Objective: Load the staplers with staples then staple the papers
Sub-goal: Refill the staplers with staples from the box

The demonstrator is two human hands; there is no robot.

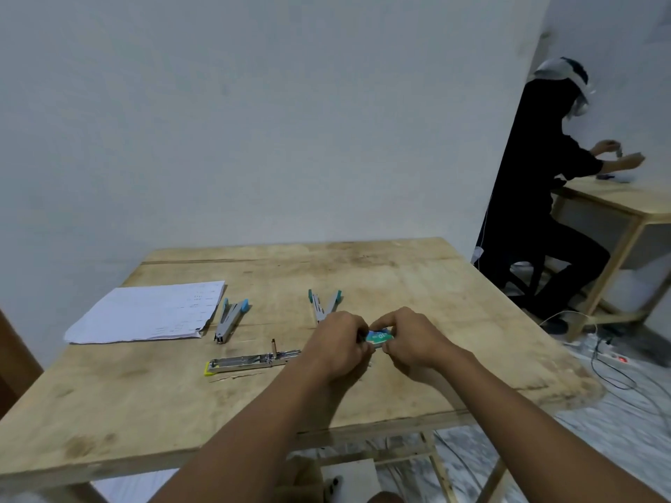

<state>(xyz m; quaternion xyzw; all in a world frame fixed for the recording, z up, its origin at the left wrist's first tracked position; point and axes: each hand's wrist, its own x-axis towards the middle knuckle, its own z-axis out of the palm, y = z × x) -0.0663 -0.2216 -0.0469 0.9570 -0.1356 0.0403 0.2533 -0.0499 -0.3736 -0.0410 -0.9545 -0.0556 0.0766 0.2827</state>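
Teal staple box point(379, 336) is pinched in both grips, left hand point(336, 343) and right hand point(410, 337); the opened stapler point(254, 359) lies crosswise just left of them, nearer the left hand.

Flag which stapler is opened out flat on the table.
The yellow-ended stapler, nearest the viewer. The blue-tipped stapler and teal-tipped stapler are only spread in a V.

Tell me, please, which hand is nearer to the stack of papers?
Left. The left hand is to the right of the papers; the right hand is farther right, beyond it. Both hold the staple box.
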